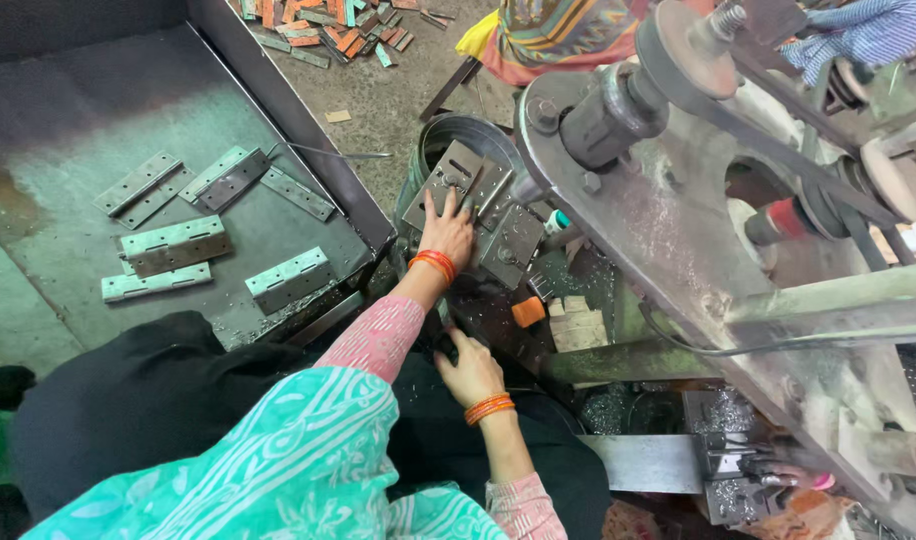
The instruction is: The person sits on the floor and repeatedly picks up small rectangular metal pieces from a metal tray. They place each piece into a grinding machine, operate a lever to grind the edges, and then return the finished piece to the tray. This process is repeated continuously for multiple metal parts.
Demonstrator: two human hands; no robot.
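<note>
My left hand (446, 228) lies flat, fingers (430, 203) spread, on a steel hinge plate (456, 180) seated in the machine jig (513, 245). My right hand (470, 370) rests lower, fingers curled on a dark part; whether it holds anything I cannot tell. Seven finished hinges (176, 245) lie in the grey tray (278, 95) to the left. The belt-driven machine frame (668, 240) crowds the right side

Right hand (470, 372) fingertips were hidden under the dark machine ledge (498, 325); the machine frame (678, 250) was cut off at right edge.
</note>
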